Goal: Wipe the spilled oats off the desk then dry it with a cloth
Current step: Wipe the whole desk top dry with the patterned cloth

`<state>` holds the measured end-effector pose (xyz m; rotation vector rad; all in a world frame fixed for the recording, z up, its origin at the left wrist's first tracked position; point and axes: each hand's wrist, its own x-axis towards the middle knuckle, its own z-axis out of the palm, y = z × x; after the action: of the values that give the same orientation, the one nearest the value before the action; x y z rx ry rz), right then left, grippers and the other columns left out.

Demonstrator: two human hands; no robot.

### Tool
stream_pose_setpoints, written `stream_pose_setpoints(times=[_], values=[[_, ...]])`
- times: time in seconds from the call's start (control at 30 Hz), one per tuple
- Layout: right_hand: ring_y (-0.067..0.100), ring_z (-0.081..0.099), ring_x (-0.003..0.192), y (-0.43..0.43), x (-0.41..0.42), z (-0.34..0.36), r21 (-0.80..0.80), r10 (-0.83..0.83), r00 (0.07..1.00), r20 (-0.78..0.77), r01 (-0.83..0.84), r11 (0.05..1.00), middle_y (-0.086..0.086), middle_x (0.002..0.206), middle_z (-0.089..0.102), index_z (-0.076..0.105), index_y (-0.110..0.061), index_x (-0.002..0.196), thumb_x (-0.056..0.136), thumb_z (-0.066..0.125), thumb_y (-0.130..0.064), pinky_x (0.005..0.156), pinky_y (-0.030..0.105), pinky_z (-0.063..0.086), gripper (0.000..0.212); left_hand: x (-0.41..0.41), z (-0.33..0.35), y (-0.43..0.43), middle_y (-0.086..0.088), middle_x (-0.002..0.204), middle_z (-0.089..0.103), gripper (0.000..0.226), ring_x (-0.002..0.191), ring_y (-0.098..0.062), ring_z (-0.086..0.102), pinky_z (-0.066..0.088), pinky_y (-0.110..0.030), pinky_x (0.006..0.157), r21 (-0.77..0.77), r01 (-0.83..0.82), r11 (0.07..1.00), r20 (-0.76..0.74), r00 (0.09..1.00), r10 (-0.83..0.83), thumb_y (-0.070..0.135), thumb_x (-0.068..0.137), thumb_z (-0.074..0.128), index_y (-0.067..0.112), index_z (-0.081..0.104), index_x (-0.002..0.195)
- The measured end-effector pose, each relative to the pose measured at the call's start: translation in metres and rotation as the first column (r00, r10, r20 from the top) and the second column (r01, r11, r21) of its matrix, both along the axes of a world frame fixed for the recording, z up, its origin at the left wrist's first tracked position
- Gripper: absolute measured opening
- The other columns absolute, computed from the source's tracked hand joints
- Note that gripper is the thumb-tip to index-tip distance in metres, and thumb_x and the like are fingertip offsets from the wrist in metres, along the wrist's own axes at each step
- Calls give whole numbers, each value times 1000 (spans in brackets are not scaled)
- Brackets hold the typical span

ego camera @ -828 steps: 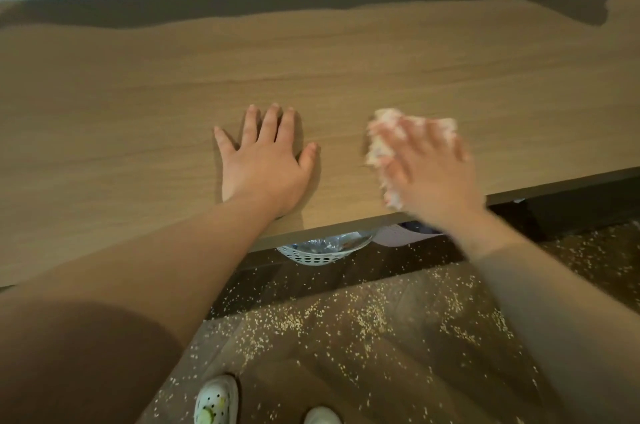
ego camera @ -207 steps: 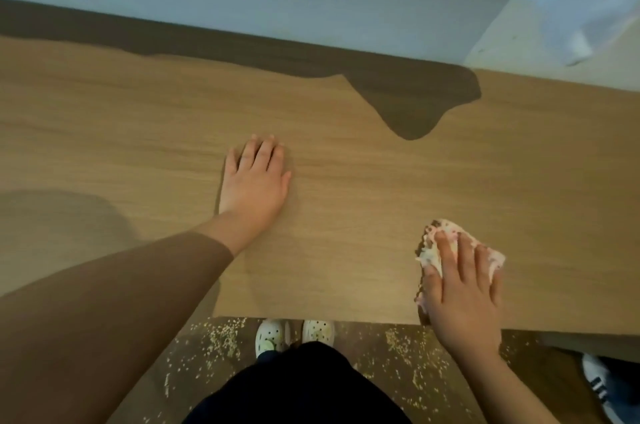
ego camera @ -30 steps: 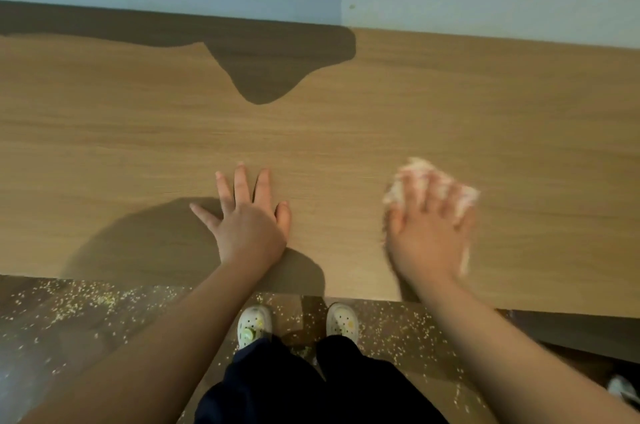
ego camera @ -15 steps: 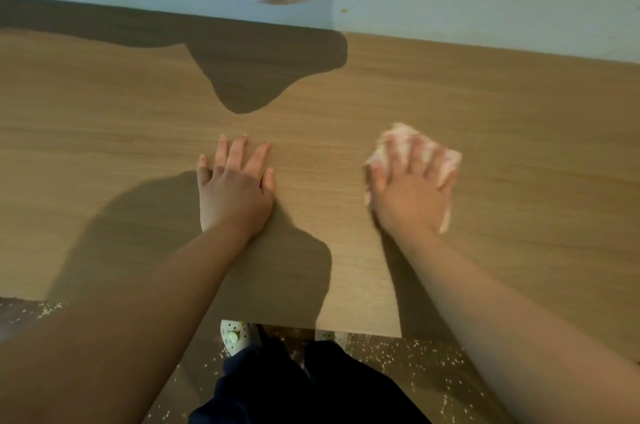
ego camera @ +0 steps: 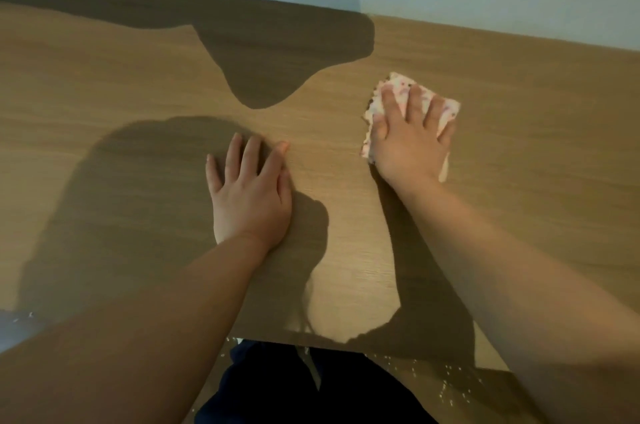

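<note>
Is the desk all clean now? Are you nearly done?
Nearly, it seems. Done: the desk top shows no grains. In hand: the right hand presses the cloth flat on the desk, wiping or drying, and the left hand rests flat beside it. Left: finishing the drying; the picture cannot show whether the wood is dry. Some oats lie on the floor below the desk's edge.

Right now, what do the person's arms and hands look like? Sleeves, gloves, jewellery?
The left hand and right hand are both bare: no gloves, rings, watch or bands visible. The left forearm and right forearm are uncovered right to the frame edge, with no sleeves in view.
</note>
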<state>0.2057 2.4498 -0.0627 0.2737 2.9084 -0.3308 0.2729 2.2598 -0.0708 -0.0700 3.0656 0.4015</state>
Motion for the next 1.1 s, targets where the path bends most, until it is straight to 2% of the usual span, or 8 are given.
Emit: stream_pose_setpoints(times=[0.1, 0.2, 0.5, 0.6, 0.73, 0.87, 0.97, 1.1], values=[[33, 16, 142, -41, 72, -6, 51, 474, 871, -130, -472, 880, 3, 153, 26, 23, -37, 145, 95, 22, -45, 111, 52, 8, 50, -1, -2, 0, -1, 150, 33, 59, 143, -22, 15, 2, -50, 114, 7, -20, 1000, -20, 1000, 20, 42, 89, 17, 22, 38, 141], [32, 25, 139, -9, 123, -7, 104, 609, 788, -87, -601, 792, 2, 148, 36, 26, -33, 143, 93, 28, -42, 108, 52, 17, 51, -1, -3, 0, -1, 151, 32, 58, 143, -22, 15, 3, -50, 115, 21, -32, 999, -15, 999, 32, 39, 91, 22, 19, 32, 145], [31, -9, 143, 30, -79, 2, 59, -65, 998, -25, 67, 996, 0, 158, -4, 2, -36, 149, 99, 14, -41, 113, 53, -4, 51, -1, -2, -1, -3, 149, 32, 55, 143, -24, 16, 2, -50, 114, 6, -7, 1000, -9, 1000, 7, 40, 92, 23, 21, 35, 143], [33, -9, 142, -26, -51, -4, 135, 230, 973, -20, -226, 965, 6, 157, -4, -1, -32, 149, 99, 16, -38, 113, 54, -4, 53, -1, -4, 0, -3, 147, 36, 55, 141, -25, 19, 5, -51, 114, 8, -21, 1000, -37, 999, 21, 39, 91, 25, 21, 39, 141], [26, 0, 144, -44, 12, -2, 31, 653, 748, -115, -655, 755, -3, 157, 9, 7, -37, 148, 98, 26, -41, 113, 46, -1, 54, -2, -4, 1, -6, 143, 42, 52, 139, -27, 26, 11, -54, 112, 20, -36, 999, -58, 998, 37, 37, 91, 28, 18, 45, 137], [29, -6, 143, 40, -75, -1, 175, 171, 984, -55, -159, 972, 2, 158, -2, -1, -32, 149, 99, 15, -39, 114, 52, 0, 53, -2, -4, -1, -5, 145, 39, 52, 140, -26, 23, 8, -52, 114, 11, -20, 1000, -43, 999, 20, 38, 92, 27, 20, 42, 139], [35, -7, 142, 54, -119, 0, 54, -278, 960, -37, 279, 959, 4, 158, -2, 6, -27, 150, 99, 16, -39, 111, 54, -8, 53, -1, -5, 0, -5, 145, 40, 51, 140, -26, 23, 9, -53, 113, 7, -27, 1000, -47, 999, 27, 38, 92, 29, 19, 42, 138], [38, -14, 141, -15, -141, -7, 41, -295, 956, 14, 294, 955, 10, 156, -10, 0, -17, 150, 98, 14, -42, 107, 57, -16, 59, -1, -5, 0, -5, 144, 40, 52, 140, -26, 23, 9, -54, 113, 18, -29, 999, -51, 998, 30, 38, 92, 29, 20, 42, 139]])
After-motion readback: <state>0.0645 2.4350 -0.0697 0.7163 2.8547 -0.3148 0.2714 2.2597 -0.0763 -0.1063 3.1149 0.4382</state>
